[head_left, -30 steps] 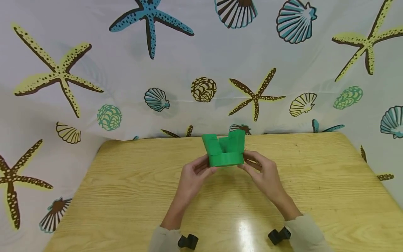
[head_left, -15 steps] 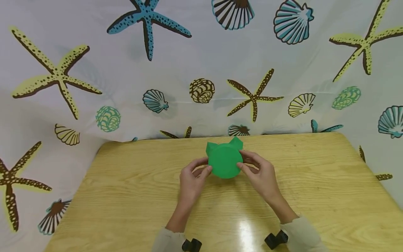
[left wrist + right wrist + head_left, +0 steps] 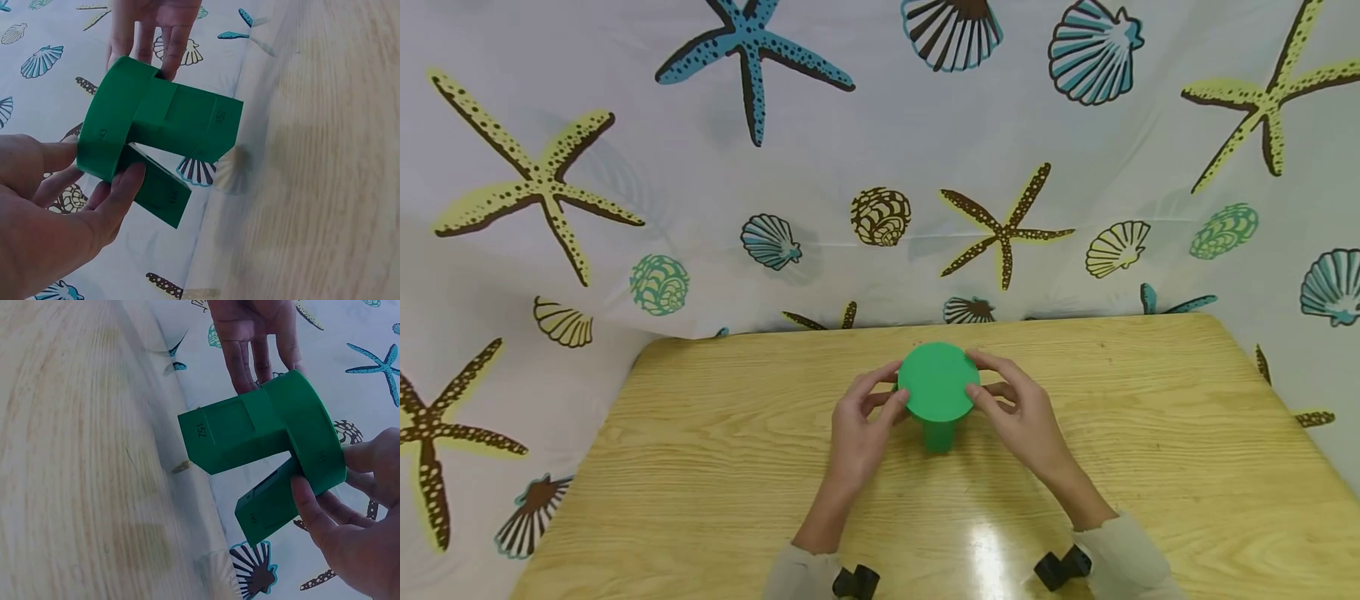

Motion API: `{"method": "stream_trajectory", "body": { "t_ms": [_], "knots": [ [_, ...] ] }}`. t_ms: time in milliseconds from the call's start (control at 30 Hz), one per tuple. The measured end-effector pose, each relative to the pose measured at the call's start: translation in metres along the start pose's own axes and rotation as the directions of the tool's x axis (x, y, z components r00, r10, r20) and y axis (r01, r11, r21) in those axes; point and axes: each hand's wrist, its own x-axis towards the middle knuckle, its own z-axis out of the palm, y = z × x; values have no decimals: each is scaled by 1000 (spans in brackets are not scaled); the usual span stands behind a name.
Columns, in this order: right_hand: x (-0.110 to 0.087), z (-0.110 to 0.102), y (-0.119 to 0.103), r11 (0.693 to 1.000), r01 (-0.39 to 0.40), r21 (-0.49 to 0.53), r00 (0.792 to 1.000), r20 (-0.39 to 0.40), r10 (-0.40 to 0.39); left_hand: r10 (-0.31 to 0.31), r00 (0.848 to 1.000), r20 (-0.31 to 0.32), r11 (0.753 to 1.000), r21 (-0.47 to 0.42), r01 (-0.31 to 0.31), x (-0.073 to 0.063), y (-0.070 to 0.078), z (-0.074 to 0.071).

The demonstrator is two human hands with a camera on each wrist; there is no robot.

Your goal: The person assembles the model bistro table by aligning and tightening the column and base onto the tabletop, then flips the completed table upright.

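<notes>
Both hands hold a green disc with blocky legs (image 3: 937, 379) up above the table, its flat round face toward the head camera. One leg shows below the disc in the head view. Small printed marks show on the green legs (image 3: 187, 115) in the left wrist view. My left hand (image 3: 859, 433) pinches the rim from the left, thumb near the face and fingers behind. From the right, my right hand (image 3: 1028, 421) pinches the opposite rim. In the right wrist view, the legs (image 3: 231, 431) point away from the palm, toward the table side.
A light wooden table (image 3: 715, 450) lies beneath the hands. Behind it hangs a white cloth (image 3: 820, 167) printed with starfish and shells. Black wrist cameras (image 3: 1063, 568) sit on both sleeves.
The green piece has been tipped over. Its legs pointed up a second ago; now its flat face shows and a leg points down. Both hands keep their grip throughout.
</notes>
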Motion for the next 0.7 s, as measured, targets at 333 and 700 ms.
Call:
{"method": "stream_trajectory", "body": {
  "t_ms": [333, 700],
  "knots": [
    [-1, -2, 9, 998, -55, 17, 998, 40, 54, -72, 993, 97, 997, -6, 73, 2, -8, -6],
    [-3, 0, 18, 995, -102, 1, 993, 53, 102, -80, 993, 92, 997, 14, 79, 0, -17, -7]
  ]
}}
